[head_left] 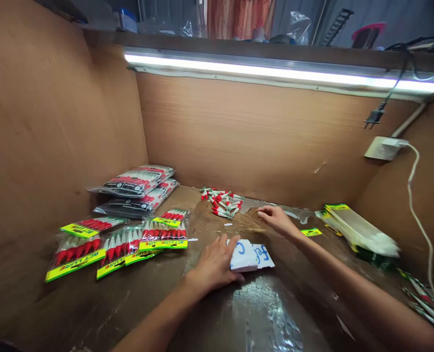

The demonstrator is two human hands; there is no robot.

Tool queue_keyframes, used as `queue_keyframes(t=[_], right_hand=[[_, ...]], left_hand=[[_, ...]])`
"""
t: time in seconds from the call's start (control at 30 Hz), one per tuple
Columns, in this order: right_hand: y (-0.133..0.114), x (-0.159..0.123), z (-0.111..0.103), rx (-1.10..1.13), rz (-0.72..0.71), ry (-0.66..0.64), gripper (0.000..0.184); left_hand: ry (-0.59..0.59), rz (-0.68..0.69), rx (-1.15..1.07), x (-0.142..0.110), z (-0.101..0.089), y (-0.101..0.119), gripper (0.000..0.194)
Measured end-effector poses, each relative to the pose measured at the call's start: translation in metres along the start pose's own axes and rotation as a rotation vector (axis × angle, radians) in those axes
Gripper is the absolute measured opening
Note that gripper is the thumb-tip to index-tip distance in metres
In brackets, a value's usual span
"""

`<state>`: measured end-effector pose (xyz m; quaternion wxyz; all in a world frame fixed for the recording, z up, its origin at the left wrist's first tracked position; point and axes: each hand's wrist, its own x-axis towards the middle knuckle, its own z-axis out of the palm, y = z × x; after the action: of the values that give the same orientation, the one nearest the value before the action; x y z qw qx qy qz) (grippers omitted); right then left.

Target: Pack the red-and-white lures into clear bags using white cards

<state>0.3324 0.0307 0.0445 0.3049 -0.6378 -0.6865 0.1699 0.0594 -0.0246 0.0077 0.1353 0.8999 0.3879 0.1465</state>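
My left hand (215,261) grips the left side of a small white block with blue handwriting (243,255), fingers behind it and thumb in front. A flat white piece with blue writing (264,256) sticks out on the block's right. Beyond it, my right hand (275,219) hovers with its fingertips pinched together; whatever they hold, if anything, is too small to make out. Just left of that hand lies a loose pile of red-and-white fishing lures (224,201). A yellow-green label card (311,232) rests on the table beside my right forearm.
Packed lure bags with yellow headers (163,234) lie at left, before stacked larger bags (140,188). Empty header bags (359,232) are stacked at right, with more lures (424,300) nearer. A plug (375,116) dangles near a wall socket (383,147) and white cable.
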Motion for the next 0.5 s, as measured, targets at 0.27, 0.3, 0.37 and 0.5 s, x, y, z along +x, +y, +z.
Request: queue_keyframes(t=[0.27,0.3,0.37,0.5], right_hand=[[-0.118,0.172,0.109,-0.409,-0.049,-0.142,0.027],[-0.126,0.182,0.124,-0.451,-0.039,-0.154,0.030],[-0.137,0.195,0.148,-0.520,-0.020,-0.176,0.035],[-0.146,0.208,0.173,-0.606,0.030,-0.223,0.036]], left_hand=[[-0.036,0.045,-0.012,-0.005,0.015,-0.004,0.118],[-0.036,0.044,-0.012,-0.005,0.015,-0.005,0.117],[-0.042,0.042,-0.015,-0.004,0.014,-0.006,0.116],[-0.058,0.048,-0.017,0.000,0.011,-0.006,0.114]])
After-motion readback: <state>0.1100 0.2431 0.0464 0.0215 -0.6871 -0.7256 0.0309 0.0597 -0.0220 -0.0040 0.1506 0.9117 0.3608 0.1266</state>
